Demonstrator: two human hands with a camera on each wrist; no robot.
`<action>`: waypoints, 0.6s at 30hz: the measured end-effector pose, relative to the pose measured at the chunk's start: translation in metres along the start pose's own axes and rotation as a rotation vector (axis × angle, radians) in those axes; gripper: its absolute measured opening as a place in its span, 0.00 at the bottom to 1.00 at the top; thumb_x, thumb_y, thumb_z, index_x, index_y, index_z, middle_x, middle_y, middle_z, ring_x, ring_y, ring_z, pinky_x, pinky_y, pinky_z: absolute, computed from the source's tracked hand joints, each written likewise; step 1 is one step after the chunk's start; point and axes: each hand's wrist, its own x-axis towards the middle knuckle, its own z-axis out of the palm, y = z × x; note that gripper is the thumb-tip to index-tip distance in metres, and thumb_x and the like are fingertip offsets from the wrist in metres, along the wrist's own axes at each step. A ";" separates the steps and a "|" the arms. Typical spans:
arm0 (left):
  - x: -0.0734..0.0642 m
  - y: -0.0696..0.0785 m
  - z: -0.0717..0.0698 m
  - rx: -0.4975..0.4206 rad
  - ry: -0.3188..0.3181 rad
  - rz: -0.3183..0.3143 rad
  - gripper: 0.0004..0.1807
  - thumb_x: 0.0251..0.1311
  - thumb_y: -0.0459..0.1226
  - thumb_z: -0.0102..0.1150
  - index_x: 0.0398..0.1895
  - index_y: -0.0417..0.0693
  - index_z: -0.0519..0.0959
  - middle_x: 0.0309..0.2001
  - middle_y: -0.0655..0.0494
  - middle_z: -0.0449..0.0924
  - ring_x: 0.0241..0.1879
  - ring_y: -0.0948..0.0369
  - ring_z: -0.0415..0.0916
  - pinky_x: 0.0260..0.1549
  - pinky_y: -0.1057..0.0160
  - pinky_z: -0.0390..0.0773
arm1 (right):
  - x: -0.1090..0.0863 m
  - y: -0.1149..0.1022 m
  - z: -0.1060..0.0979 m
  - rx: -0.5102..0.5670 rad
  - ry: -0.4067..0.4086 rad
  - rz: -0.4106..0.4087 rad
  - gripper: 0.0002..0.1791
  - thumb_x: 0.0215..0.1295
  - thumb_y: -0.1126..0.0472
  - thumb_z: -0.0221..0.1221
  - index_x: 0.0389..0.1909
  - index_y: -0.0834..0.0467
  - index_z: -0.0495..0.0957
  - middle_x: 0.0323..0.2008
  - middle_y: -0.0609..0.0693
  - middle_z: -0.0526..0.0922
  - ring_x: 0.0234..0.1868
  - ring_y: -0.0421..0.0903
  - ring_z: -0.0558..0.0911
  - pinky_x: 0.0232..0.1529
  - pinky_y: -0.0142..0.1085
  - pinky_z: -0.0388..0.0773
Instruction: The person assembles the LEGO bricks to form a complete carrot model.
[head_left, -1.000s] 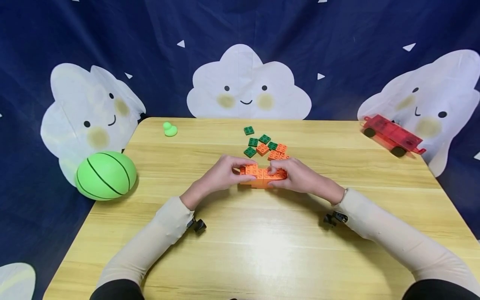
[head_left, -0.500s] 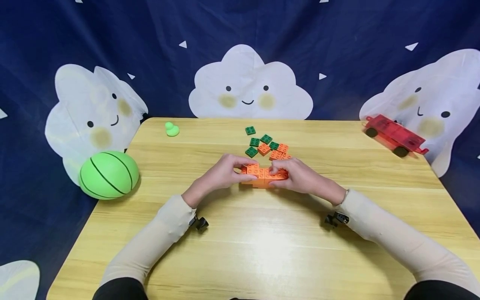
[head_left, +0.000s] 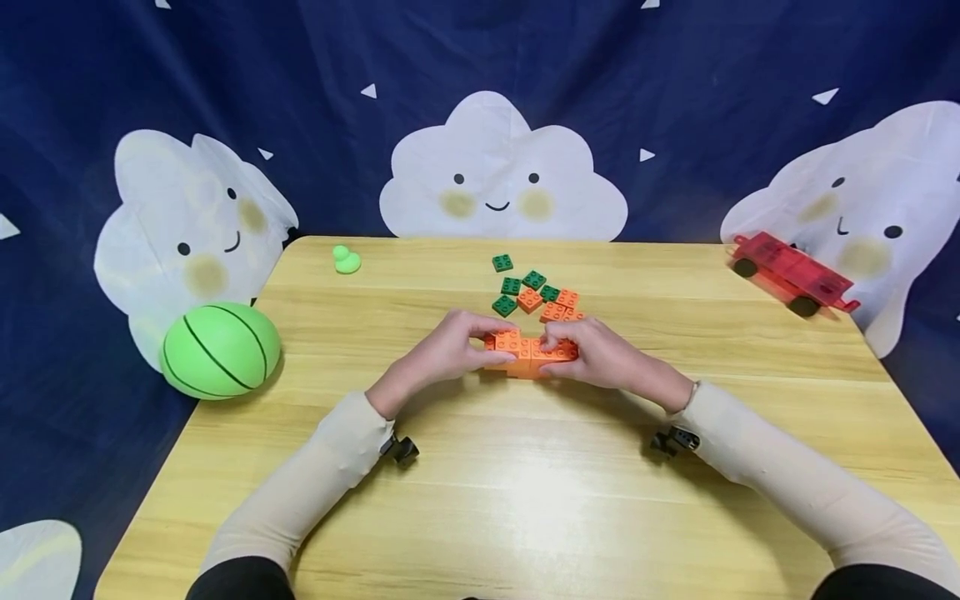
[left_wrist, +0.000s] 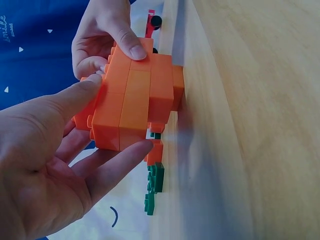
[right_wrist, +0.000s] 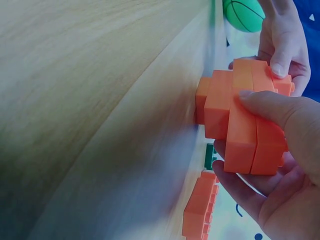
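An orange block build (head_left: 528, 360) of stacked toy bricks stands on the table between both hands, narrower at its base than higher up. My left hand (head_left: 455, 346) grips its left end, thumb on the near side and fingers round the far side. The right hand (head_left: 596, 354) holds the right end, with the thumb (right_wrist: 265, 104) flat on the near face and the index finger bent over the studs on top. In the left wrist view the build (left_wrist: 125, 95) shows several layers, with a raised part on top. The far fingers are partly hidden behind it.
Behind the build lie loose green bricks (head_left: 502, 263) and orange bricks (head_left: 529, 300). A green ball (head_left: 221, 350) sits at the table's left edge, a small green duck (head_left: 347, 260) at the back left. A red wheeled toy wagon (head_left: 791, 268) stands at the back right.
The view has shifted slightly. Both hands keep the same grip on the orange block build, which shows no clear change.
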 end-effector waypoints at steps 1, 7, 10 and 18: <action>0.000 0.000 0.000 -0.002 -0.002 -0.005 0.25 0.60 0.41 0.74 0.59 0.44 0.84 0.54 0.51 0.88 0.51 0.59 0.87 0.53 0.55 0.85 | 0.000 0.000 0.000 0.000 -0.002 0.002 0.21 0.56 0.61 0.76 0.27 0.53 0.69 0.38 0.46 0.90 0.26 0.39 0.71 0.27 0.29 0.65; 0.001 0.002 -0.001 0.005 -0.010 -0.019 0.25 0.60 0.42 0.74 0.59 0.45 0.84 0.54 0.52 0.88 0.51 0.59 0.86 0.54 0.55 0.85 | 0.000 -0.001 -0.001 -0.002 0.001 0.015 0.21 0.56 0.61 0.76 0.27 0.52 0.69 0.34 0.45 0.86 0.24 0.38 0.66 0.27 0.29 0.63; 0.001 0.003 0.000 0.003 -0.014 -0.022 0.24 0.60 0.41 0.74 0.59 0.45 0.84 0.54 0.52 0.88 0.51 0.59 0.86 0.54 0.55 0.85 | -0.001 -0.001 -0.001 -0.001 0.003 0.018 0.21 0.56 0.61 0.76 0.27 0.52 0.69 0.32 0.44 0.84 0.24 0.37 0.63 0.27 0.29 0.61; 0.001 -0.001 0.003 -0.011 0.000 0.002 0.24 0.61 0.41 0.73 0.59 0.43 0.84 0.54 0.50 0.88 0.49 0.59 0.86 0.50 0.58 0.86 | 0.000 -0.001 -0.002 0.009 -0.007 0.009 0.21 0.57 0.61 0.76 0.27 0.53 0.69 0.30 0.45 0.83 0.23 0.36 0.61 0.26 0.28 0.60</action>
